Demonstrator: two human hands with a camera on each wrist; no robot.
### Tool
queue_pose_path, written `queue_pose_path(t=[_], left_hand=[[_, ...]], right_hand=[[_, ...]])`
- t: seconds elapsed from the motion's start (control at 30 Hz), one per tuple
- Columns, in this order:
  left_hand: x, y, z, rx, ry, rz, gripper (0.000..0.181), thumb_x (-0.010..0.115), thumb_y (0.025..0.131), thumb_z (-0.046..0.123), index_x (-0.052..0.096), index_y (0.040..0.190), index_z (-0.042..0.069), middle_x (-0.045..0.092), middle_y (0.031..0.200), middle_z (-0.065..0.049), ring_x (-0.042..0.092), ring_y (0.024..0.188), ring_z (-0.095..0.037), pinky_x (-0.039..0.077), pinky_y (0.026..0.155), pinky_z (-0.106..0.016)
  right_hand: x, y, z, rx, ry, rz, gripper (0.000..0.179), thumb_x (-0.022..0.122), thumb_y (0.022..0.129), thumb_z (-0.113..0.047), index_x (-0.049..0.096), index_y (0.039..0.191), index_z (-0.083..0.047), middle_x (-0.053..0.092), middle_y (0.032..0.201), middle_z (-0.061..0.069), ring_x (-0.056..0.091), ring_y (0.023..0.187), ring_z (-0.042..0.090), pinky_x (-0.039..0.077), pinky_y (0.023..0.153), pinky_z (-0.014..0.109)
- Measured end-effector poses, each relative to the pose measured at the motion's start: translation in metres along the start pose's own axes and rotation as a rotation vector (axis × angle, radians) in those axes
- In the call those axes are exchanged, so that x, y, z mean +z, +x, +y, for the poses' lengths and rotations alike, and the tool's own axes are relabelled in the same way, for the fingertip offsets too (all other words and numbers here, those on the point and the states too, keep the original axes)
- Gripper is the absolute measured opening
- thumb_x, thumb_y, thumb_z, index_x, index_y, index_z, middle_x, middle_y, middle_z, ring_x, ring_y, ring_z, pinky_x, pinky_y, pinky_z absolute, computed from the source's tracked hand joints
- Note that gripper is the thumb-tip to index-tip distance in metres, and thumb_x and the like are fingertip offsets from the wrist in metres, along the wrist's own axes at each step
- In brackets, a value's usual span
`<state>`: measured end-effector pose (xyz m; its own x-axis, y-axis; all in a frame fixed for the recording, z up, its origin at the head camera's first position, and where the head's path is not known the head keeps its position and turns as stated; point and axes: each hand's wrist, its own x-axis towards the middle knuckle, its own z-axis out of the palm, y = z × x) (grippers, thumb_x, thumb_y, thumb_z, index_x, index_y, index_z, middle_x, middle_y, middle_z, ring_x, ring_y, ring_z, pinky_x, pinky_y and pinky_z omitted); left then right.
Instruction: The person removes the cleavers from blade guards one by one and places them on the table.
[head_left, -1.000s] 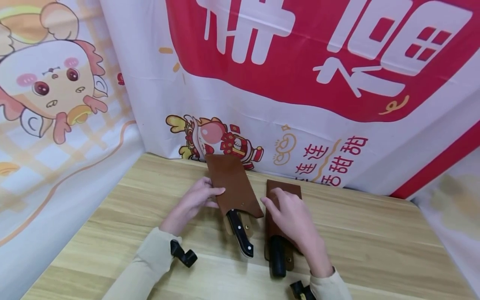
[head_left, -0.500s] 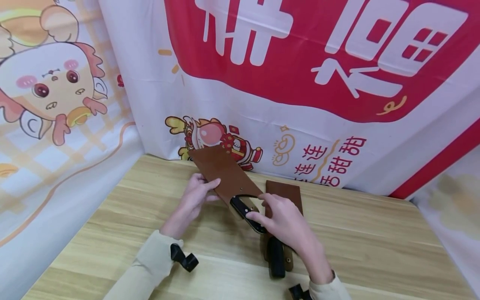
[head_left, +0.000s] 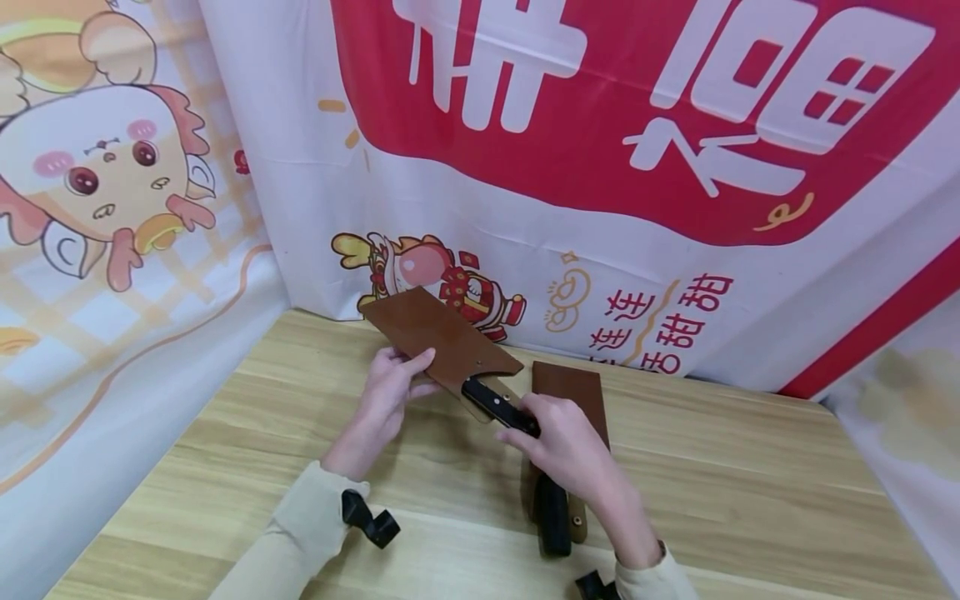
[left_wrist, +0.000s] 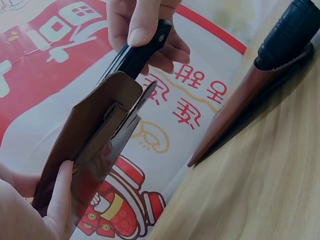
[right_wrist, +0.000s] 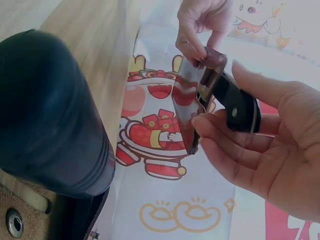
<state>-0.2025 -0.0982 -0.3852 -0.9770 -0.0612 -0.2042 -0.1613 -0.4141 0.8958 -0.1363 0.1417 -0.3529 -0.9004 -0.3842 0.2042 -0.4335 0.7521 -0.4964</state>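
Observation:
In the head view, my left hand (head_left: 388, 393) grips a brown leather sheath (head_left: 435, 333) by its left edge, raised and slanting above the table. The black riveted handle of a knife (head_left: 497, 404) sticks out of the sheath's lower right end; its blade is hidden inside. My right hand (head_left: 572, 442) holds this handle near its end. In the left wrist view, the right thumb (left_wrist: 142, 37) lies along the handle, the other fingers behind it. The right wrist view has those fingers curled beneath the handle (right_wrist: 240, 107).
A second brown sheath (head_left: 572, 385) lies on the wooden table (head_left: 720, 483) beneath my right hand, a black ribbed handle (head_left: 553, 517) protruding towards me. Printed cloth (head_left: 480, 192) hangs behind the table's back edge, and more cloth (head_left: 112, 208) hangs at the left.
My right hand has left the sheath on the table and taken hold of the raised knife's handle. My left hand has tilted its sheath, the top swinging left. A thin dark loop by the handle no longer shows.

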Motion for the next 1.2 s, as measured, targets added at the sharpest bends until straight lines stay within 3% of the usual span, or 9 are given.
queue_pose_path(t=[0.17, 0.4, 0.6, 0.97, 1.2], left_hand=[[-0.001, 0.001, 0.002, -0.049, -0.086, -0.044, 0.04, 0.062, 0.102, 0.002, 0.044, 0.138, -0.001, 0.062, 0.113, -0.008, 0.07, 0.087, -0.013, 0.061, 0.079, -0.03], [-0.003, 0.001, 0.003, -0.083, -0.184, -0.115, 0.012, 0.055, 0.103, 0.0, 0.053, 0.11, 0.009, 0.067, 0.085, 0.004, 0.066, 0.078, -0.01, 0.058, 0.075, -0.027], [-0.003, 0.001, 0.003, -0.087, -0.236, -0.134, 0.016, 0.053, 0.101, -0.001, 0.056, 0.097, 0.014, 0.067, 0.081, 0.005, 0.064, 0.076, -0.01, 0.054, 0.079, -0.03], [-0.002, 0.0, 0.003, -0.113, -0.332, -0.149, 0.033, 0.046, 0.103, -0.001, 0.063, 0.079, 0.013, 0.068, 0.079, 0.001, 0.064, 0.078, -0.014, 0.053, 0.086, -0.034], [-0.002, 0.001, 0.002, -0.107, -0.438, -0.138, 0.026, 0.048, 0.104, 0.003, 0.065, 0.085, 0.009, 0.07, 0.08, -0.002, 0.066, 0.079, -0.015, 0.055, 0.084, -0.033]], right_hand=[[0.001, 0.001, 0.004, -0.002, -0.011, 0.097, 0.022, 0.084, 0.089, -0.023, 0.072, 0.096, -0.006, 0.06, 0.078, -0.003, 0.052, 0.067, 0.014, 0.046, 0.059, 0.028], [0.003, 0.002, 0.012, -0.038, 0.011, 0.186, 0.023, 0.086, 0.086, -0.016, 0.075, 0.102, -0.003, 0.068, 0.087, 0.003, 0.055, 0.072, 0.015, 0.05, 0.064, 0.03], [0.005, 0.003, 0.021, -0.044, 0.084, 0.28, 0.025, 0.087, 0.085, -0.013, 0.076, 0.105, -0.004, 0.07, 0.094, 0.005, 0.06, 0.078, 0.014, 0.054, 0.067, 0.031], [0.003, 0.005, 0.028, 0.151, 0.364, 0.373, 0.027, 0.087, 0.086, -0.014, 0.076, 0.11, -0.008, 0.072, 0.111, 0.007, 0.066, 0.094, 0.018, 0.056, 0.076, 0.027], [0.0, 0.004, 0.028, 0.177, 0.384, 0.371, 0.026, 0.086, 0.087, -0.016, 0.075, 0.11, -0.01, 0.072, 0.112, 0.005, 0.064, 0.093, 0.018, 0.054, 0.075, 0.026]])
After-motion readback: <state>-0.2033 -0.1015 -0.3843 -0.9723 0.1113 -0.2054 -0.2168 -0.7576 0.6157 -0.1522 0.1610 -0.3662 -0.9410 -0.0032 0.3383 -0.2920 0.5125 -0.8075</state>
